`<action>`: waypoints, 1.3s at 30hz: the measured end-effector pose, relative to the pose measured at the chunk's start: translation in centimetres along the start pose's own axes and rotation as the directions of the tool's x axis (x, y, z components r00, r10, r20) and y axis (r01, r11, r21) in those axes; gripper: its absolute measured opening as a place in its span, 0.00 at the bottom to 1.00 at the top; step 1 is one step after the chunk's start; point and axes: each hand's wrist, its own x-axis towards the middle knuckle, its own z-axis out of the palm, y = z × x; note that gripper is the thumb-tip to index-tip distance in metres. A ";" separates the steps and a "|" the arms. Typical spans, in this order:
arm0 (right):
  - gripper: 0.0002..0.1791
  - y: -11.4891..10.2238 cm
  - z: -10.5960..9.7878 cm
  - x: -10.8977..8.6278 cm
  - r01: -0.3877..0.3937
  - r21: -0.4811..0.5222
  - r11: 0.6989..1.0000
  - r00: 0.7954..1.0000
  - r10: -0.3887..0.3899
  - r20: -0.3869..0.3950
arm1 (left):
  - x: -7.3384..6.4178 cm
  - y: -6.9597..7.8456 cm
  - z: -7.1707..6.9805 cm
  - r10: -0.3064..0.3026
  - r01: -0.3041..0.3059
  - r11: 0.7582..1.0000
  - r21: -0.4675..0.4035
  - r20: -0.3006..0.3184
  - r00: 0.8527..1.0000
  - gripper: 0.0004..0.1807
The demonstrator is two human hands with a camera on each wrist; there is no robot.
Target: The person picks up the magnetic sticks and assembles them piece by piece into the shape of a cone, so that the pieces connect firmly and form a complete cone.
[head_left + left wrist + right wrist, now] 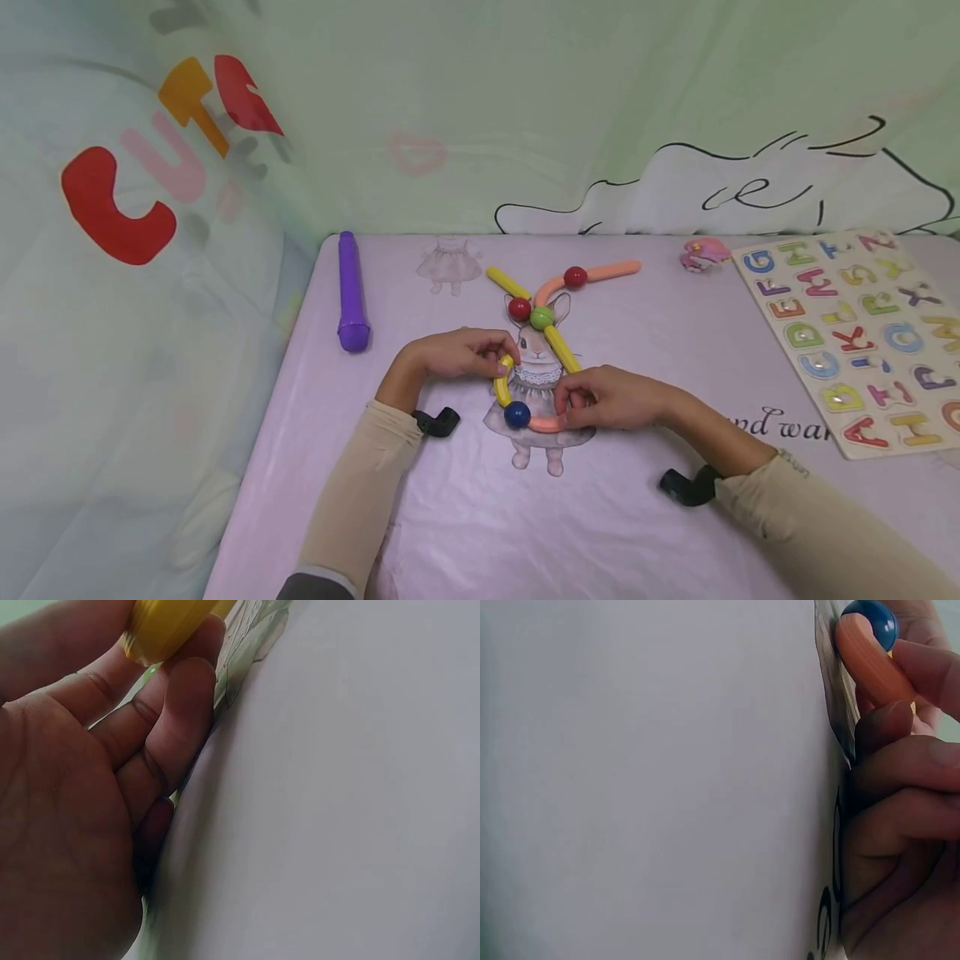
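My left hand (468,353) pinches the upper end of a curved yellow rod (502,387) between thumb and fingers. A blue ball (517,415) joins that rod to a curved peach rod (871,660), whose far end my right hand (611,398) pinches. Just beyond the hands lies a figure of rods and balls: a green ball (542,317) with a straight yellow rod (562,348) reaching down to the right fingers. A bent peach rod (551,288) curves up from it to a red ball (575,277). Another red ball (519,308) sits beside the green one.
A purple stick with a ball end (350,292) lies at the back left of the table. On the right is a wooden alphabet board (855,342), with a small pink toy (705,253) by its far corner. Printed curtains (420,100) rise behind the table.
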 end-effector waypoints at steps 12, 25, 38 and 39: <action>0.05 0.3 -0.4 0.0 -0.011 0.094 0.996 0.999 0.007 0.038 | 0.0 0.2 0.1 -0.011 0.011 1.000 0.012 -0.009 1.000 0.09; 0.05 0.6 -0.4 0.0 -0.024 0.109 0.994 0.999 0.021 0.025 | 0.0 0.2 0.3 -0.018 0.018 1.000 0.012 -0.013 1.000 0.08; 0.10 0.8 -0.6 0.0 -0.084 0.144 0.986 0.996 0.085 0.000 | 0.1 0.1 0.1 0.006 -0.008 0.997 0.072 0.029 1.000 0.08; 0.11 0.8 -0.6 0.0 -0.090 0.155 0.984 0.996 0.091 0.000 | 0.0 0.1 0.0 0.008 -0.010 0.997 0.074 0.032 0.999 0.08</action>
